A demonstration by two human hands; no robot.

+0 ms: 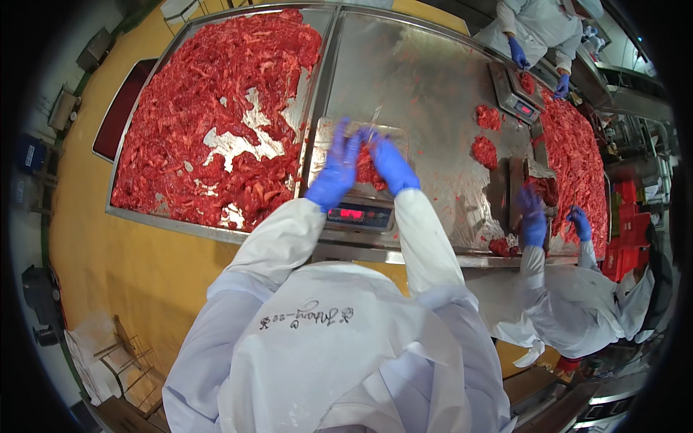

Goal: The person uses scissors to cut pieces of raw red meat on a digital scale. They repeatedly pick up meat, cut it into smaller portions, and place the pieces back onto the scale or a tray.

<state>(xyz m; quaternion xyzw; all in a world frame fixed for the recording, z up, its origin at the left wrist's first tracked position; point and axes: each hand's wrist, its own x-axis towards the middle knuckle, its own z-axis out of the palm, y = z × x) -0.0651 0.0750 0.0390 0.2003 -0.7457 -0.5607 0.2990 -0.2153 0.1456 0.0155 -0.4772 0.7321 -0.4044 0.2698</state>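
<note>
Both my hands wear blue gloves and meet above a bench scale (359, 216) with a red lit display. My left hand (338, 172) is over the scale's left side, its fingers pointing away from me and smeared by motion. My right hand (390, 163) bends in from the right, fingertips drawn together near the left fingers. A faint clear streak, possibly plastic film, shows just beyond the fingertips; what they hold is hidden. Between my hands, a portion of red raw meat (369, 172) sits on the scale, partly covered by them.
A large heap of raw meat (209, 108) fills the metal tray on the left. Two meat portions (484, 151) lie on the steel table (411, 79) to the right. Co-workers in white (577, 303) handle meat at the right, beside another scale (514, 94) and a second heap (574, 159).
</note>
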